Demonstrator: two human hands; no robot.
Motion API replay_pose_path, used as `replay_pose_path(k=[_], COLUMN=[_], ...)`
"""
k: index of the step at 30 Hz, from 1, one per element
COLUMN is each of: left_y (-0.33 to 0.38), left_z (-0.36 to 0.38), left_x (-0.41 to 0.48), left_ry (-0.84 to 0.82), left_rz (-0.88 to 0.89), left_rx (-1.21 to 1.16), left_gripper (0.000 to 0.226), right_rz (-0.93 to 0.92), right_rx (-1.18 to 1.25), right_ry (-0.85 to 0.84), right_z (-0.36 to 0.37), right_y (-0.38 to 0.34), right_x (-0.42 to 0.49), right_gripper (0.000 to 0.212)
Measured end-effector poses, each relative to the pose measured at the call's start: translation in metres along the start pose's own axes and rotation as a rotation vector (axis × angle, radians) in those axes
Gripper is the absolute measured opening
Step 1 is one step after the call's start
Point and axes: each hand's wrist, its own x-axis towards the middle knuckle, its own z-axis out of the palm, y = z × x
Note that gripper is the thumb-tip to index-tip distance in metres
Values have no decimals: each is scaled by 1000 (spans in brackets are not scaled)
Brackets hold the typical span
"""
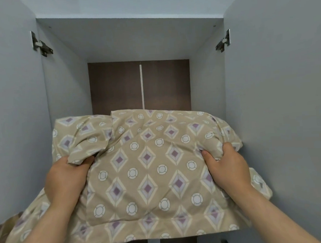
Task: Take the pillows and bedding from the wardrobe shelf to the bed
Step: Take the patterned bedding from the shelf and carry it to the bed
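Both forearms reach up; left hand (65, 176) and right hand (228, 166) are each closed tight on bunched fabric at either side of pillow (149, 169); pillow sits between the grips, at the mouth of wardrobe (69, 89), front flap hanging below the wrists; more matching bedding (85, 131) bunches above left grip; best to draw out level w/ even pull both sides, so loose fabric doesn't snag.
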Motion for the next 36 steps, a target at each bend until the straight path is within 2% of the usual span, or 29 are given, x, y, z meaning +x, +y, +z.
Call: replay_pose_path(k=[10,17,25,36], left_y=[-32,-38,-1,85], left_z=[-32,-63,-82,-128], left_x=[-21,-61,-124,-241], left_ry=[-157,-295,-440,-611], left_rz=[19,81,171,234], left_rx=[23,4,-37,-222], left_gripper=[51,50,53,50], right_rz=[137,209,283,372], right_rx=[-166,-275,-446,-570], right_ry=[66,100,217,356], right_z=[-51,-109,-215,-376], right_y=[-25,-50,-60,-66], right_x=[-100,-181,-240,-335], right_gripper=[42,41,43,40])
